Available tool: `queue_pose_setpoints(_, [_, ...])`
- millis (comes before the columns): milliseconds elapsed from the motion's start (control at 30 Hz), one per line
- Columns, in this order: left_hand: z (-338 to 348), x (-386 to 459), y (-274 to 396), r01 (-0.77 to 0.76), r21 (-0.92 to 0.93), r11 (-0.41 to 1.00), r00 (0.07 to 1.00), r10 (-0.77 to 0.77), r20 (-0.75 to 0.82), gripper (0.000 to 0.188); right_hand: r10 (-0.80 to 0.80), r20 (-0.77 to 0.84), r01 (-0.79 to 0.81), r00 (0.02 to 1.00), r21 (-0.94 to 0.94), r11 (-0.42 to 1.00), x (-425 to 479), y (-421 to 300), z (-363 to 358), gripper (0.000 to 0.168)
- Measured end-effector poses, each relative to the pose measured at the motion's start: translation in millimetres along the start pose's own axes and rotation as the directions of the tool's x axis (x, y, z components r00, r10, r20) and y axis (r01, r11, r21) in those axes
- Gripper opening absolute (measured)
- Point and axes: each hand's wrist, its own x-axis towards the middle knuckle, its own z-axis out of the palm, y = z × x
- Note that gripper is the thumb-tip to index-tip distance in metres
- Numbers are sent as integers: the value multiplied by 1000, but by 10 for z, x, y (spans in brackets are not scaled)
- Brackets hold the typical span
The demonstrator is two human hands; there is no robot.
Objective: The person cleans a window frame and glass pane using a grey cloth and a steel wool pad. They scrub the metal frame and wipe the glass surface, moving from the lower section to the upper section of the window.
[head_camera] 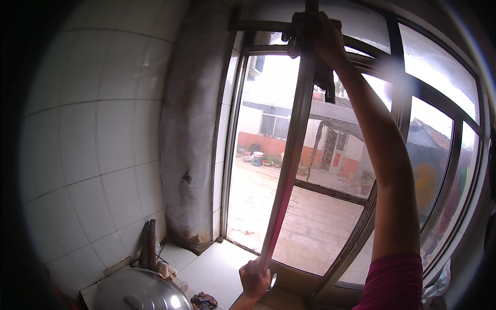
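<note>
Before me stands a glazed door with a metal frame (pixel 288 170), swung partly open. My left hand (pixel 254 277) is closed around the low end of the door's vertical edge. High up, my right arm reaches to the door's top, where my right hand (pixel 327 40) presses a dark cloth (pixel 325 79) against the frame. Part of the cloth hangs below the hand over the glass. The right fingers are dark and partly hidden by shadow and cloth. Smears and dirt mark the glass pane (pixel 337 151).
A domed metal lid (pixel 135 288) sits at lower left, near a dark upright bundle (pixel 149 242) and a crumpled patterned cloth (pixel 203 300). A soot-stained column (pixel 190 135) adjoins the tiled wall (pixel 116 131). Several buckets and pots (pixel 257 158) stand in the courtyard outside.
</note>
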Motion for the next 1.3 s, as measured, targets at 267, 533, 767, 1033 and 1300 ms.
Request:
queue_pose_setpoints(267, [96,-46,29,-68,62,996,997,65,43,54,254,-11,-252,967,-162,954,306,-364,-146,39])
queue_pose_setpoints(533, [207,-98,-443,-116,101,988,993,114,29,65,258,246,-288,934,97,953,-1985,-1624,-692,49])
queue_pose_setpoints(767, [178,-45,-135,-60,69,996,998,58,36,49,174,502,-201,847,0,980,-2804,-2037,-1304,63])
queue_pose_setpoints(1033, [92,-33,-4,-108,87,990,994,110,-23,52,-163,-27,153,986,-223,963,-273,-541,-327,43])
queue_pose_setpoints(1300, [22,-33,-38,-84,79,993,995,87,-38,51,23,83,-14,996,-110,994,-792,-896,-426,58])
